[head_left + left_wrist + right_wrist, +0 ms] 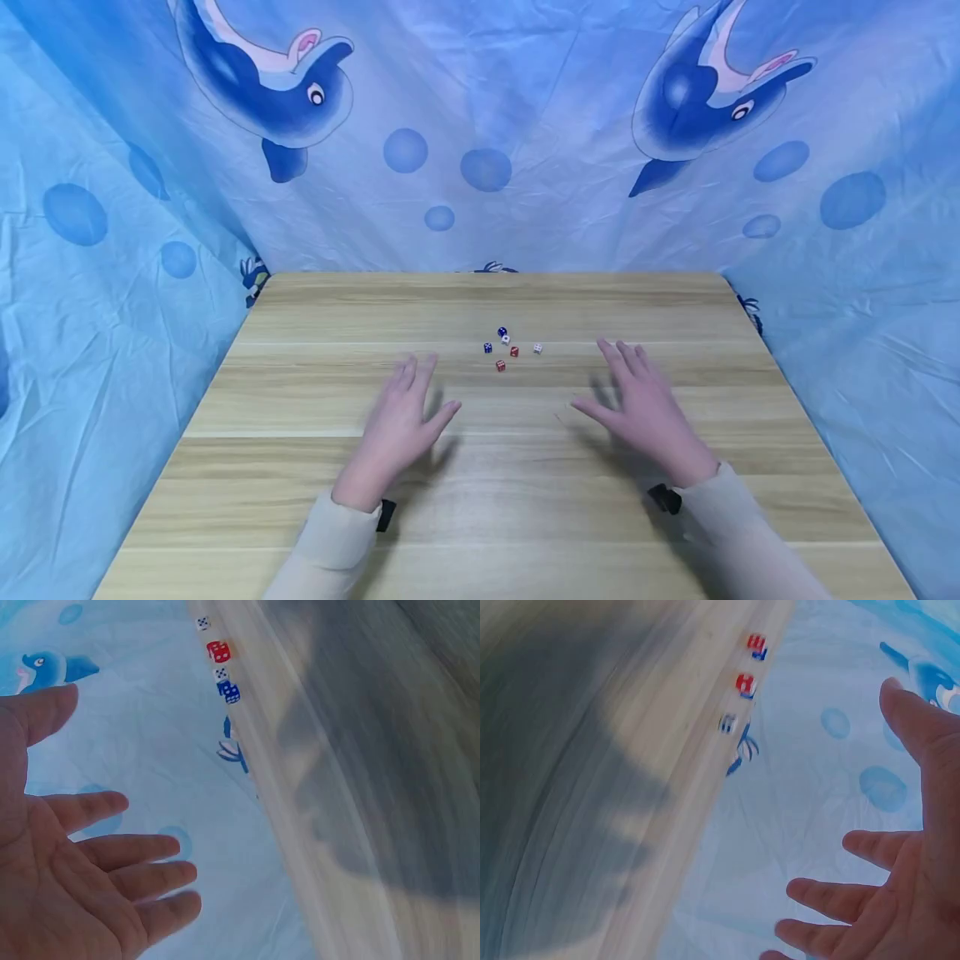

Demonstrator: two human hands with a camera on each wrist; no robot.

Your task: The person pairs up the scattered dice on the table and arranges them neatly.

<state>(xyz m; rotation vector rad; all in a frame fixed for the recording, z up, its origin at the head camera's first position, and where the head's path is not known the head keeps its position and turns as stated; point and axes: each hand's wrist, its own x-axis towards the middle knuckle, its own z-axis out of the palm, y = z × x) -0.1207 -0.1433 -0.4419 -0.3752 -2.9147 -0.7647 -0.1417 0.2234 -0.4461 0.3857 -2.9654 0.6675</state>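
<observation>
Several small dice lie in a loose group on the wooden table, beyond both hands. Two are blue, a left one point(487, 348) and a far one point(502, 332). A white die point(506, 340) sits close against the far blue one, and another white die point(537, 349) lies apart on the right. A red die point(513, 352) is in the middle, with a second red die point(500, 366) nearest me. My left hand point(397, 425) hovers left of the group, fingers spread and holding nothing. To the right, my right hand point(645, 408) is likewise spread above the table, its palm bare in the right wrist view.
The wooden table point(300, 483) has its far edge against a blue cloth backdrop point(570, 225) printed with dolphins and bubbles. The same cloth hangs along both sides. Each wrist wears a black strap piece below a light sleeve point(337, 533).
</observation>
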